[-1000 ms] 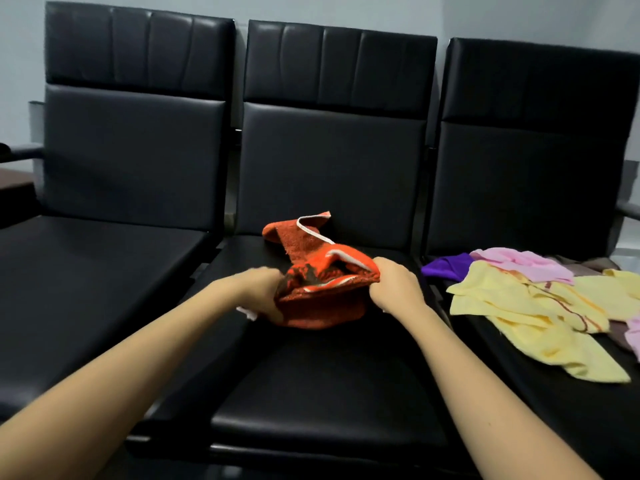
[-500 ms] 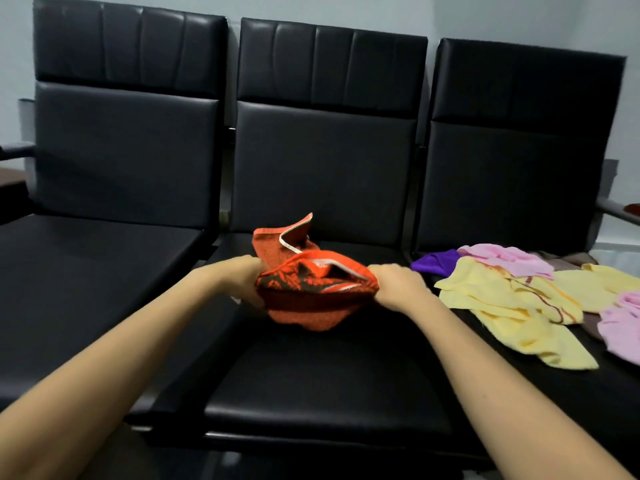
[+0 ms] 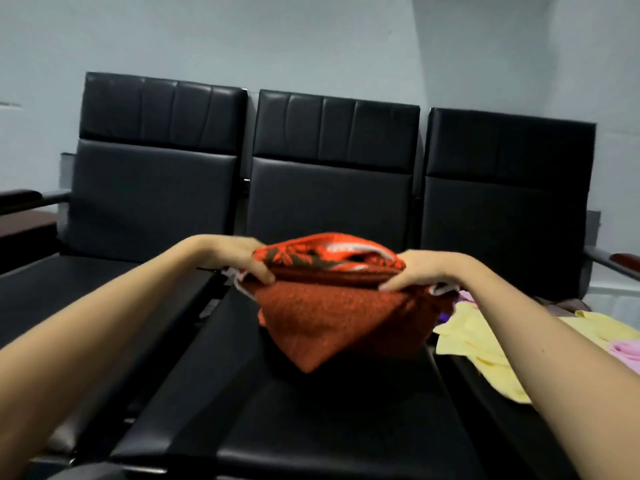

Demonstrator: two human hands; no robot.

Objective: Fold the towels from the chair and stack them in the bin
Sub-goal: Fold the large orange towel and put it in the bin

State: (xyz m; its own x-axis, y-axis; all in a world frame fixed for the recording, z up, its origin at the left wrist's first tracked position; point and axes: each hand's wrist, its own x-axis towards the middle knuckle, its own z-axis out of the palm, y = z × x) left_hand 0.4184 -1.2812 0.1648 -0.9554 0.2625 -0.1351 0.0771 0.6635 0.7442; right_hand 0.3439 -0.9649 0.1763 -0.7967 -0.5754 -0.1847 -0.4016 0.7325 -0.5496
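An orange-red towel with a dark pattern and white trim hangs lifted above the middle black seat. My left hand grips its upper left edge and my right hand grips its upper right edge. The towel is bunched along the top, and its lower corner droops to a point just over the seat. On the right seat lie loose towels: a yellow towel and a pink towel at the frame edge. No bin is in view.
Three black padded chairs stand in a row against a pale wall, the left seat bare. Dark armrests stick out at the far left and far right.
Both hands have lifted the orange-red towel up off the middle seat and pulled its top edge wider. The view has tilted upward, showing more wall.
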